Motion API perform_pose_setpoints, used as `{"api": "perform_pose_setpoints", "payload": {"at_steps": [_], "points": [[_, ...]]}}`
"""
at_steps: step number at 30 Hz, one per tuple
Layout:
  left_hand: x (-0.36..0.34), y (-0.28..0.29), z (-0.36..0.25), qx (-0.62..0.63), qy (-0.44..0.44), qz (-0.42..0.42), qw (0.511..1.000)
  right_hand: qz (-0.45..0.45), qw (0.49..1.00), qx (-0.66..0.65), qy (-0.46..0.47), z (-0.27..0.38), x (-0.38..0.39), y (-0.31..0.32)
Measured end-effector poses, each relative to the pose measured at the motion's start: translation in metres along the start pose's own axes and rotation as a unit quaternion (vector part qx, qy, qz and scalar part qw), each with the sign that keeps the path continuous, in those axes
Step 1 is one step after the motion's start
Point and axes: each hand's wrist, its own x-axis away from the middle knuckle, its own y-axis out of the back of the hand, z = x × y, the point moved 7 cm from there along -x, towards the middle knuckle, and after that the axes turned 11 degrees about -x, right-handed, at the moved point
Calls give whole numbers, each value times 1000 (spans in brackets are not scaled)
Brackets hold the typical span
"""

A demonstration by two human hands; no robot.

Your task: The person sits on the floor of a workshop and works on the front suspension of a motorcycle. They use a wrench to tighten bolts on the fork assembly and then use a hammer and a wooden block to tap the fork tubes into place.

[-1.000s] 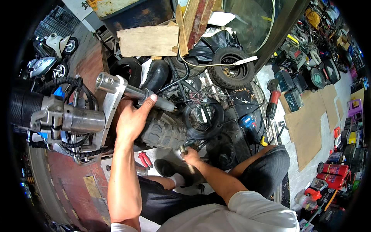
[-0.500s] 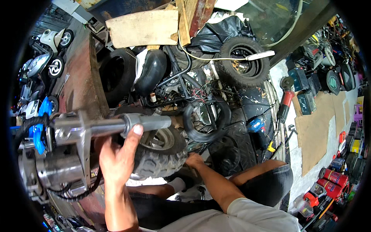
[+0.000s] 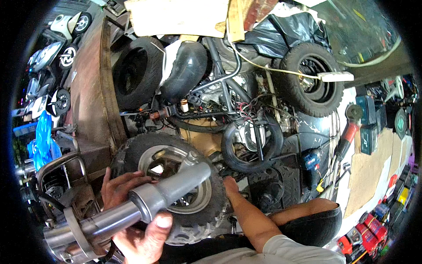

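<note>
A thick silver metal tube (image 3: 176,185), seemingly a fork leg with a stepped collar, slants up from the lower left across a wheel. My left hand (image 3: 140,240) is closed round it from beneath, with the thumb on the near side and the fingertips showing beyond. The wheel (image 3: 127,154) has a knobby black tyre and a silver rim; the tube covers part of its hub. At the tyre's right edge is my right hand (image 3: 231,185), its fingers curled against the tyre and partly hidden.
Beyond the wheel lie an inner tube (image 3: 275,152), loose wiring and stacked tyres (image 3: 288,75). A rusty metal panel (image 3: 90,83) stands left. To the right are a blue-and-black power drill (image 3: 311,163), a red-and-black grinder (image 3: 349,132) and cardboard (image 3: 378,167).
The view has shifted. The tube now slants up over the wheel instead of lying level beside it, and the wheel's rim faces me more. My left hand has moved lower round the tube.
</note>
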Motion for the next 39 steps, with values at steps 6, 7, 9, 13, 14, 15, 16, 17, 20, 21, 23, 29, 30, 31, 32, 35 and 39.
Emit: {"api": "perform_pose_setpoints", "payload": {"at_steps": [6,7,9,13,14,15,16,17,20,21,23,29,30,31,32,35,39], "points": [[-4,1,-6,-9,-1,21,1000,-86,994,-3,63,-25,-39,-21],[-4,1,-6,-10,-12,29,999,-88,994,-9,70,-25,-37,-23],[-10,10,-15,3,-69,96,993,-93,992,-21,83,-26,-37,-22],[-13,15,-14,-38,-80,97,991,-56,998,-36,14,-40,-55,-31],[-11,16,-8,-37,-78,97,991,-48,998,-25,15,-47,-64,-39],[-10,15,-5,-35,-81,98,991,-41,999,2,30,-60,-83,-48],[-10,16,-4,-35,-81,90,992,-32,996,53,60,-75,-105,-63],[-13,13,-8,-42,-89,102,990,-30,979,156,126,-93,-142,-79],[-34,0,-69,-22,-200,101,974,-127,869,399,264,-92,-242,-67],[-14,13,-31,-43,-119,61,990,-79,908,317,262,-99,-206,-110],[11,12,18,-43,-38,-3,998,-84,969,81,217,-106,-148,-102],[2,14,-5,-7,-122,-31,992,-46,989,-68,123,-63,-117,-55],[0,14,-8,-9,-122,-22,992,-33,990,-70,122,-55,-109,-47],[-1,15,-13,-14,-120,-14,993,-18,989,-71,127,-45,-103,-37],[0,16,-12,-7,-111,-26,993,6,990,-68,127,-39,-95,-31],[3,15,-6,15,-95,-14,995,122,981,-53,140,-10,-59,13],[4,11,3,29,-62,1,998,-57,967,-20,248,128,85,156]]}}
